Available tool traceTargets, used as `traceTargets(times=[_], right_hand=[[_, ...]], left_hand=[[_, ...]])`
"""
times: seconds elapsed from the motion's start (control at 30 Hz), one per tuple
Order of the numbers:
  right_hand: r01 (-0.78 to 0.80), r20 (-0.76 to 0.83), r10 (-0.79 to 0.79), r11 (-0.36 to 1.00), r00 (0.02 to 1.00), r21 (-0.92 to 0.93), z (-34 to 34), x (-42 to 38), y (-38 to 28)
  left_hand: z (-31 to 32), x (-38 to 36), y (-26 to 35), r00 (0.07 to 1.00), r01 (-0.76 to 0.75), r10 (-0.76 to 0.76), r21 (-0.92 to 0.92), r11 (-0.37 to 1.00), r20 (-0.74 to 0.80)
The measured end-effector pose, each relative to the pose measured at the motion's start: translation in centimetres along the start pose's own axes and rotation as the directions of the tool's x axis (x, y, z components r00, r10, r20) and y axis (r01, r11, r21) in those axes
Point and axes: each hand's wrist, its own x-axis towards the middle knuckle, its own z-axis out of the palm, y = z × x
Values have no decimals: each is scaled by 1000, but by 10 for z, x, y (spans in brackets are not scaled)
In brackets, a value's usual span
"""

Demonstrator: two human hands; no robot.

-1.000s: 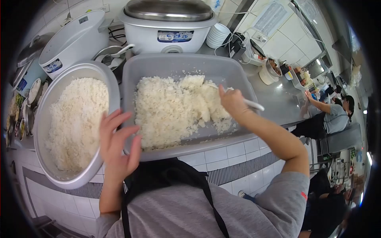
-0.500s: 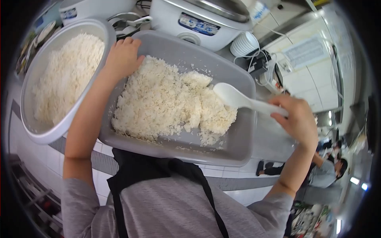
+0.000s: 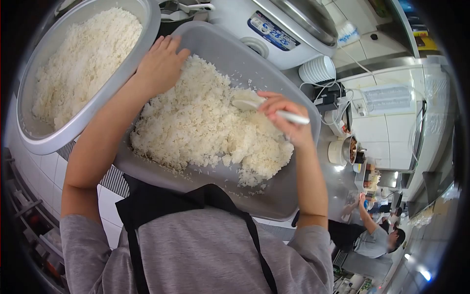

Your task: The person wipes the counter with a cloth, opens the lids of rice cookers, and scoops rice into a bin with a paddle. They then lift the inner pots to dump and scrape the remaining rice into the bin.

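Note:
My right hand (image 3: 288, 116) is closed round the handle of a white rice paddle (image 3: 247, 104), whose blade lies against the cooked rice (image 3: 196, 117) at its far side. The rice fills much of a grey plastic tub (image 3: 215, 188), heaped toward the left, with some bare bottom along the near side. At the tub's upper left rim, my left hand (image 3: 164, 63) grips the edge, its thumb apart from the fingers. Just left of that hand stands an oval metal pot (image 3: 46, 144) full of more white rice (image 3: 88, 63).
A large white rice cooker (image 3: 230, 17) stands behind the tub, with stacked white cups (image 3: 317, 69) beside it. Cables (image 3: 338, 105) run along the right of the counter. Farther right are a pot of food (image 3: 342, 149) and another person (image 3: 374, 240).
My right hand has moved left with the paddle, from the tub's right side to over the rice. My left hand stays at the rim. The view has shifted and turned slightly.

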Motion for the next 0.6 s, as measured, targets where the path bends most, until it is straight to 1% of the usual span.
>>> traceTargets(times=[0.03, 0.07, 0.13, 0.17, 0.2, 0.23, 0.27, 0.3, 0.33, 0.37, 0.43, 0.47, 0.5, 0.53, 0.57, 0.6], right_hand=[[-100, -130, 122, 981, 984, 164, 2, -1, 15], [-100, -110, 119, 981, 987, 164, 2, -1, 32], [-238, -166, 249, 968, 954, 80, 4, 5, 52], [-240, -161, 250, 968, 955, 78, 2, 0, 55], [-147, -195, 164, 984, 967, 101, 3, 0, 48], [-54, -228, 82, 991, 970, 126, 4, 2, 41], [64, -295, -49, 997, 954, 41, 1, 9, 17], [121, -299, -79, 985, 951, 122, -7, 8, -3], [176, -317, -107, 964, 942, 198, -12, 4, -19], [226, -282, -157, 946, 946, 232, -11, 0, -30], [78, -203, -16, 950, 979, 302, 15, -21, -27], [-16, -216, 39, 994, 976, 104, 38, -49, 10], [-123, -246, 96, 988, 964, -94, 61, -77, 41], [-304, -269, 410, 882, 871, 361, 74, -80, 36], [-376, -131, 654, 575, 745, 727, 77, -77, 34], [-362, -91, 560, 643, 823, 675, 74, -76, 25]], left_hand=[[0, -2, 0, 1000, -23, 23, -24, 999, 16], [2, -5, -2, 1000, -3, 4, -28, 1000, 16], [0, -12, -2, 997, -78, 78, -21, 997, 17], [0, -23, 3, 997, -58, 56, 28, 998, 48], [-17, -40, 13, 997, -35, 29, 82, 996, 70], [-31, -59, 22, 996, -92, 92, -41, 995, 8], [-43, -79, 31, 987, -158, 152, -167, 973, -49], [-54, -94, 31, 979, -169, 196, -299, 939, 62], [-58, -104, 28, 951, -169, 260, -426, 889, 165], [-49, -108, 25, 944, -179, 279, -435, 882, 177], [-27, -116, 22, 984, -47, 115, -426, 904, 134], [-25, -115, 23, 983, -54, 123, -430, 901, 135], [-25, -116, 25, 988, 41, 33, -454, 890, 154], [-27, -117, 25, 983, 136, -61, -472, 871, 172], [-27, -116, 24, 985, 142, -77, -470, 871, 155], [-25, -115, 23, 980, 194, -144, -501, 844, 137]])
